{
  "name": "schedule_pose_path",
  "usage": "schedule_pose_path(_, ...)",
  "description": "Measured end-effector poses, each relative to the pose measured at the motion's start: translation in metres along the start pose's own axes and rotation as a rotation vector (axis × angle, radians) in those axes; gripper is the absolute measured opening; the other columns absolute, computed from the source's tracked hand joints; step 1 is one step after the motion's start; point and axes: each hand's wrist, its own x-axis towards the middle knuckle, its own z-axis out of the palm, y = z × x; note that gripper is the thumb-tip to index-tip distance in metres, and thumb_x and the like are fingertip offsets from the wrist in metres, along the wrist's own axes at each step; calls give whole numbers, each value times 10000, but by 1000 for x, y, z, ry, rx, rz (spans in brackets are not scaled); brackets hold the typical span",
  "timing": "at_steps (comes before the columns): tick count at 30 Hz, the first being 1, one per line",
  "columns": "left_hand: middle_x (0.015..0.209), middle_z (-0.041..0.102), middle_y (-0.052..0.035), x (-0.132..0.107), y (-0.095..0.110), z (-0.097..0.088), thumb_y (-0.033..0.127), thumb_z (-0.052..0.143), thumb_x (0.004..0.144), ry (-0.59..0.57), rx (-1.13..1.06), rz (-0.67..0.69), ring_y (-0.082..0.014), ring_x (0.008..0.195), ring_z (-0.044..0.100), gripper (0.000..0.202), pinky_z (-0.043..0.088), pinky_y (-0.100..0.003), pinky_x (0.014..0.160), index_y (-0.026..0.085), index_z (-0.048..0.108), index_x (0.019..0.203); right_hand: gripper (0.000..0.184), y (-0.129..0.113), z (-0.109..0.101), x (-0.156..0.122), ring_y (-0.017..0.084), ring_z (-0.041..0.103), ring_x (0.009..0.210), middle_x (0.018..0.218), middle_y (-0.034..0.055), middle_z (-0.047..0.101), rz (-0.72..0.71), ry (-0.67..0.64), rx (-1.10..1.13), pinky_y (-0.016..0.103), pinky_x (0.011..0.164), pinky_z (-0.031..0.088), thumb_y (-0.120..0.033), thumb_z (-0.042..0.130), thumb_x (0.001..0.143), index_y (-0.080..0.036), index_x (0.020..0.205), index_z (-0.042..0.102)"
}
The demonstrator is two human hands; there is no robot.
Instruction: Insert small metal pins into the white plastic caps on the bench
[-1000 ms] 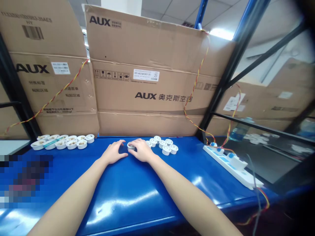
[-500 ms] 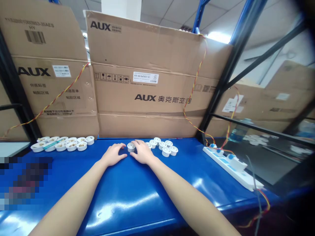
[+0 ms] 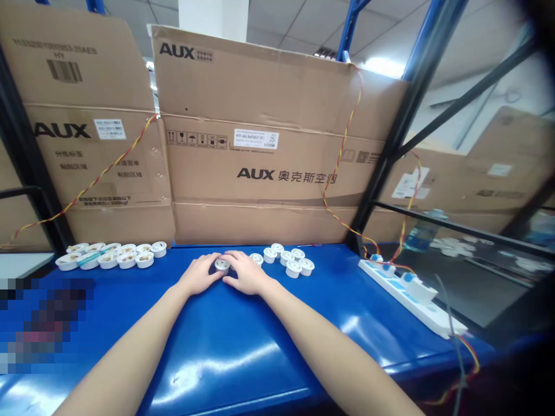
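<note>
cupping a small white cup (image 3: pixel 222 265) between them, the left hand (image 3: pixel 200 275) and the right hand (image 3: pixel 247 274) are holding a narrow grip, with the fingers of both closing on it from either side. the cup is standing on the blue table (image 3: pixel 225 341) near its far edge, between the two palms. just beside the right hand, a cluster of white lidded cups (image 3: pixel 284 259) is sitting on the table, while a row of open white cups with brownish contents (image 3: pixel 116 255) is lining the far edge well off to the left. further right, a white power strip (image 3: pixel 410 294) is lying at an angle on the table. behind everything, large aux cardboard boxes (image 3: pixel 264 133) are standing against the table's back edge, with a twisted red-and-yellow wire (image 3: pixel 344 150) trailing down across them. a blue-and-black shelving upright (image 3: pixel 416 75) is rising at the right, and a pixelated patch is hiding part of the lower left.
</note>
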Motion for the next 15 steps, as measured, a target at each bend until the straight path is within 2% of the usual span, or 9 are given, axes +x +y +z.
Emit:
schedule_pose_path(4,1320,552,-65,0,2,-1,506,514,841,-6,-1,12,-295,1171,510,514,392,-428,971,263,475,1292,529,3,0,0,274,421,1240,1343,124,467,103,40,-43,448,1042,326,-368,630,803,-217,1288,481)
schedule_pose_path(8,1308,562,-53,-1,4,-3,526,506,839,-10,-6,4,-297,1162,515,500,401,-432,953,279,481,1273,618,11,4,-3,305,424,1233,1351,137,460,224,13,-87,468,1030,319,-454,656,770,-218,1309,467)
schedule_pose_path(15,1283,580,-50,-1,7,-5,503,525,829,-8,-6,-3,-293,1147,527,467,402,-422,950,285,504,1242,754,16,7,-4,334,432,1214,1313,156,492,304,30,-158,520,1057,245,-578,679,702,-196,1315,463)
